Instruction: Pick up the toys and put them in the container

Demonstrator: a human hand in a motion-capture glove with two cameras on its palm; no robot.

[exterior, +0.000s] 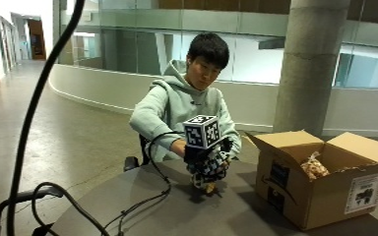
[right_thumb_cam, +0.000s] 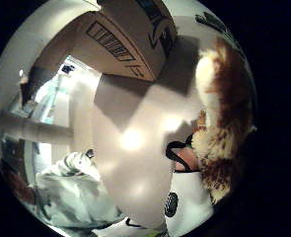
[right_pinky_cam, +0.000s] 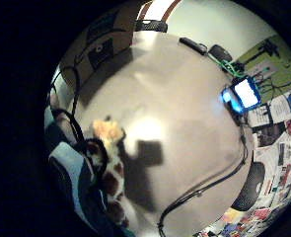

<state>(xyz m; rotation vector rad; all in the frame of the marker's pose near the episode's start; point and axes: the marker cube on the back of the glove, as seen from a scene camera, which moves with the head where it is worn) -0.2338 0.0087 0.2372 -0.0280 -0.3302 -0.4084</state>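
plush toy (exterior: pixel 208 183) half-hidden in grip (exterior: pixel 205 162)

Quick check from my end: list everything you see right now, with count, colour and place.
plush toy: one, white with brown patches, held above the table
second toy: one, tan and white, inside the cardboard box
cardboard box: one, brown, flaps open, on the table beside the hand
table: one, grey, round
black cables: several, trailing across the table
right hand: gloved black, grips the plush toy
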